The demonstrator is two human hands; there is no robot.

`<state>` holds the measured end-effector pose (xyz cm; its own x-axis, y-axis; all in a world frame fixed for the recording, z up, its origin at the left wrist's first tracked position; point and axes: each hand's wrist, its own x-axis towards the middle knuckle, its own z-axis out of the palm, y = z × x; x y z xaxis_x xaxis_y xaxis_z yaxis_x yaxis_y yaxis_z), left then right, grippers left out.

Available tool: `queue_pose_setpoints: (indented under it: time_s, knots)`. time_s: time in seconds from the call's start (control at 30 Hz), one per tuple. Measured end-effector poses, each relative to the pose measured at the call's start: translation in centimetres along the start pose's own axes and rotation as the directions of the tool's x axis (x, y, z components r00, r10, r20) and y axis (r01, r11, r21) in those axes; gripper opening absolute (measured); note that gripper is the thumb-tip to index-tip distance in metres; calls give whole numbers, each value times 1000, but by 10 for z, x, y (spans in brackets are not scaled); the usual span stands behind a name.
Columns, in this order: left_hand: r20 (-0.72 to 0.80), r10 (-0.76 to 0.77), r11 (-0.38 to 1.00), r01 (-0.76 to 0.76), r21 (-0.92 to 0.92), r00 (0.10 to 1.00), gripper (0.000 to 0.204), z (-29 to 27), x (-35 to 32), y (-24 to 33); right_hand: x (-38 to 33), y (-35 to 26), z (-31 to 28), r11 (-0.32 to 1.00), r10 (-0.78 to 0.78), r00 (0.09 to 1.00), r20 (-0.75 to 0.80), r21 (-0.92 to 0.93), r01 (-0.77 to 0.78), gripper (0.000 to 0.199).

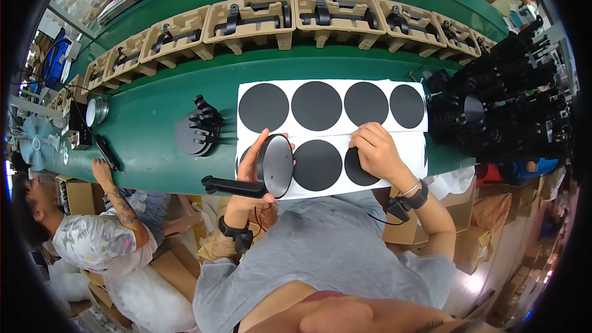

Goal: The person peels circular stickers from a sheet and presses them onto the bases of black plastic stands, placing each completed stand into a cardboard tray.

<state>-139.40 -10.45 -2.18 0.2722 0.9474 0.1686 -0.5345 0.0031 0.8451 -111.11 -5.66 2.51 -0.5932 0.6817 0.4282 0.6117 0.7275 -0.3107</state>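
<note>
My left hand (248, 165) is closed around a black round base with a hinged arm (279, 166). The base stands tilted on edge, its grey underside toward the right, and its arm points left. Under my right hand (379, 153) lies a white backing sheet (414, 154) with rows of black round pads. The fingers of that hand are pinched at the upper edge of one black round pad (357, 169) in the near row. Whether the pad's edge is lifted cannot be made out. Another black round pad (317, 165) lies between my two hands.
Left of the sheet, a black stand with a round base (196, 135) sits on the green table (142, 117). Beige molded trays (250, 31) with black parts line the back. Black parts (493, 98) are piled at right. A co-worker (102, 228) sits at left.
</note>
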Motion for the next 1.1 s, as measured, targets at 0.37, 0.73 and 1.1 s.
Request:
queue_pose_setpoints:
  time_s: [0.37,0.73,1.1]
  knots:
    - [-129,-11,1000,9,-17,992,116,-3,-1,14,5,-8,8,997,-72,992,-107,13,74,18]
    - [-103,2,1000,-2,0,995,115,-13,-12,21,-21,9,4,713,488,766,-419,697,-73,11]
    - [67,-33,924,56,-378,997,98,35,30,80,39,-82,-56,498,595,756,-273,863,-80,20]
